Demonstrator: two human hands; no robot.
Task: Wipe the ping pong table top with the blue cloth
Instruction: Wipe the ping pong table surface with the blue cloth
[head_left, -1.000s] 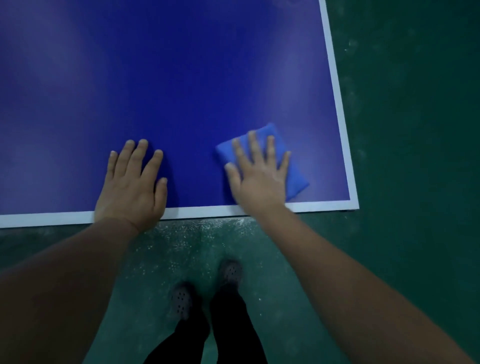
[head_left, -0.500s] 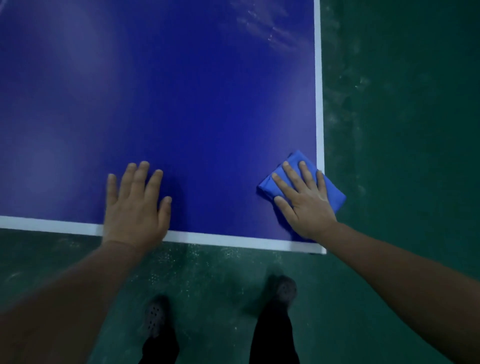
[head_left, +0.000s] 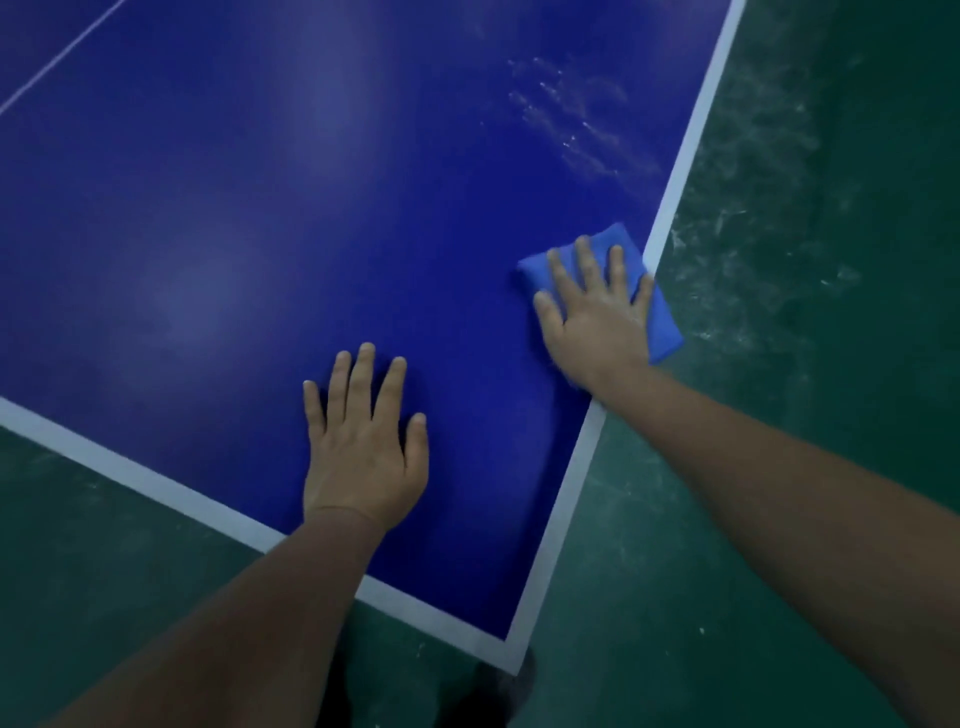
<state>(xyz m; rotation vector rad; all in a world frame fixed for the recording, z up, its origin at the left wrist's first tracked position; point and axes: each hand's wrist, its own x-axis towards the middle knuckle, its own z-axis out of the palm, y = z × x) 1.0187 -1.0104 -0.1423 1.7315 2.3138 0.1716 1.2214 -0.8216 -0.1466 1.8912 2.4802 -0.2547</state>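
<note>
The counter (head_left: 260, 234), a dark blue ping pong table top with a white border line, filled the upper left and centre of the frame; its far portion was cut off by the top and left edges. One corner pointed toward the lower centre of the frame. A thin white line crossed the upper left corner.

The right hand (head_left: 597, 317) lay flat, fingers straight and spread, pressing down on the blue cloth (head_left: 662, 322) at the right border of the counter. The grip was not closed: no finger curled around the cloth. The hand covered most of the cloth; its lower right part overhung the white edge.

The left hand (head_left: 363, 447) rested flat on the bare counter surface, fingers extended and holding nothing.

Whitish smears (head_left: 576, 124) showed on the counter in the upper right, above the cloth. The green floor (head_left: 805, 208) carried pale scuff marks. A dark shape under the corner at the bottom edge was too dim to identify. No legible writing was visible.
</note>
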